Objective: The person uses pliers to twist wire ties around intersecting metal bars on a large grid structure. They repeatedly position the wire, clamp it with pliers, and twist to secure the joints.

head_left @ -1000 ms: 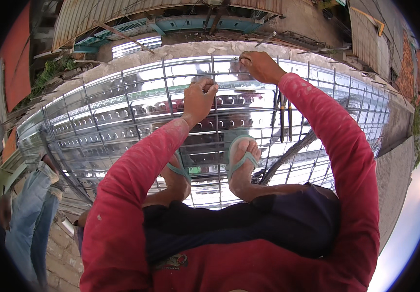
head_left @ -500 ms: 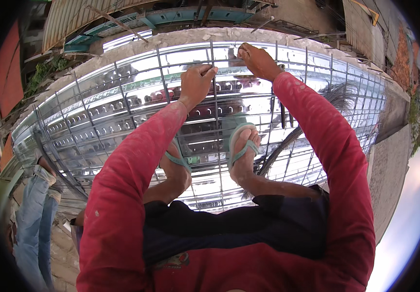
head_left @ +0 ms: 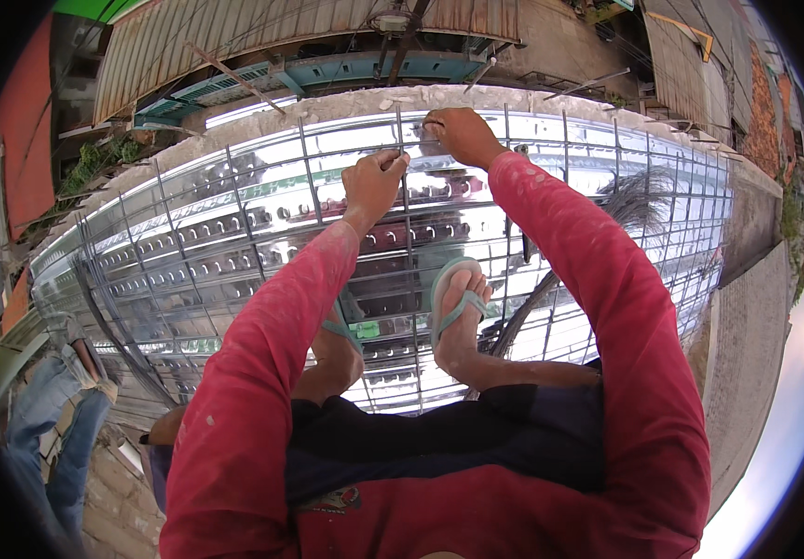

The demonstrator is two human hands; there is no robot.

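Note:
A grid of thin steel reinforcing bars (head_left: pixel 408 219) lies over shiny corrugated metal decking (head_left: pixel 490 244). Thumb and fingers of my left hand (head_left: pixel 371 193) are pinched together beside a lengthwise bar near the far edge. Just beyond it and to the right, my right hand (head_left: pixel 465 137) is closed above the mesh. Whatever either hand grips is too small or hidden to make out. A bundle of thin dark wire (head_left: pixel 640 200) lies on the mesh to the right of my right forearm. Partly behind that forearm is a dark narrow object (head_left: pixel 526 247), its kind unclear.
My sandalled feet (head_left: pixel 461 312) stand on the mesh. A rough concrete edge (head_left: pixel 346 102) borders the far side, with roofs (head_left: pixel 309 37) lower down beyond it. At left is another person in jeans (head_left: pixel 37 410). A concrete ledge (head_left: pixel 747 345) runs along the right.
My right hand has moved left, closer to my left hand. My left hand stays pinched by the same bar. The whole view has shifted slightly, showing more of the far roofs.

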